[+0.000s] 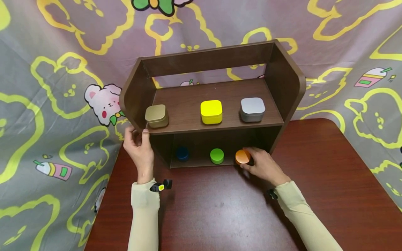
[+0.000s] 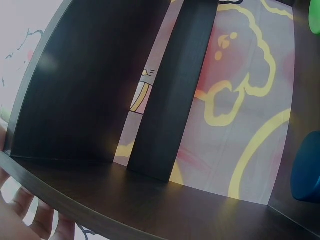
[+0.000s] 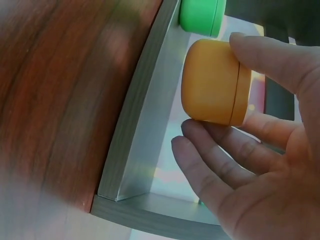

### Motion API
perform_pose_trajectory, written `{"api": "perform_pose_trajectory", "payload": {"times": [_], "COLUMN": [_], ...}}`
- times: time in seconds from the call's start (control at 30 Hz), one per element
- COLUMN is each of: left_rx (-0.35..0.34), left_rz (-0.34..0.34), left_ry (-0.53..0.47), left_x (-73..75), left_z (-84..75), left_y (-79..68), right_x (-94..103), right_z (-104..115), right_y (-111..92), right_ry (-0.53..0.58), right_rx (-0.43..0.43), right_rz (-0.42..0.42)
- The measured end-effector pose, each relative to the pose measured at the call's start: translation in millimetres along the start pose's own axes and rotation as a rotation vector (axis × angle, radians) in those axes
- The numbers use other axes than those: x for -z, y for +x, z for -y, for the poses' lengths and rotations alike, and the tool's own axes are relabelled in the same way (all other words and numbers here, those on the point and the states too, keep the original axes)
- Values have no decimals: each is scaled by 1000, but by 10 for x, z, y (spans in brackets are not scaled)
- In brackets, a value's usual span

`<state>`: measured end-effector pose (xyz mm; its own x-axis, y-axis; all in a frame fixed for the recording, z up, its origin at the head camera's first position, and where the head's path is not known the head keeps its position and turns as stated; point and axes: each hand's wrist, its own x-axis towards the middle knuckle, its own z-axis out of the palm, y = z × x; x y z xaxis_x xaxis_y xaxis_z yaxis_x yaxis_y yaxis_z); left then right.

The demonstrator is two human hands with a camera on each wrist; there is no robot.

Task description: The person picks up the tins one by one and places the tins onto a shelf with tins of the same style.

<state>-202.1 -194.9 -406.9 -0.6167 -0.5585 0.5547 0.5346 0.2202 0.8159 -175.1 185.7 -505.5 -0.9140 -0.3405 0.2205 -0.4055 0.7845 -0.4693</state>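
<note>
My right hand holds a round orange tin at the right of the lower shelf. In the right wrist view the thumb lies on one side of the tin and the fingers curl against the other. The left hand grips the left side panel of a dark brown two-tier shelf, thumb at the front edge and fingers round the outer side. A round green tin sits mid-shelf on the lower level, with a round dark blue tin farther left.
On the upper level stand three squarish tins: gold at left, yellow in the middle, silver at right. The shelf stands on a reddish-brown table. Patterned cloth hangs behind and at both sides.
</note>
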Motion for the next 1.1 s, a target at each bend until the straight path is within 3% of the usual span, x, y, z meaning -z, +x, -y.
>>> {"api": "perform_pose_trajectory", "payload": {"times": [0.47, 1.1], "left_rx": [-14, 4], "left_rz": [4, -11], "left_ry": [-9, -4], "left_x": [0, -9], "left_z": [13, -2], "left_y": [9, 5], "right_x": [-36, -107], "right_z": [-51, -66], "right_y": [61, 89], "right_ry": [19, 45], "right_rx": [-9, -112], "right_rz": [-8, -3]}}
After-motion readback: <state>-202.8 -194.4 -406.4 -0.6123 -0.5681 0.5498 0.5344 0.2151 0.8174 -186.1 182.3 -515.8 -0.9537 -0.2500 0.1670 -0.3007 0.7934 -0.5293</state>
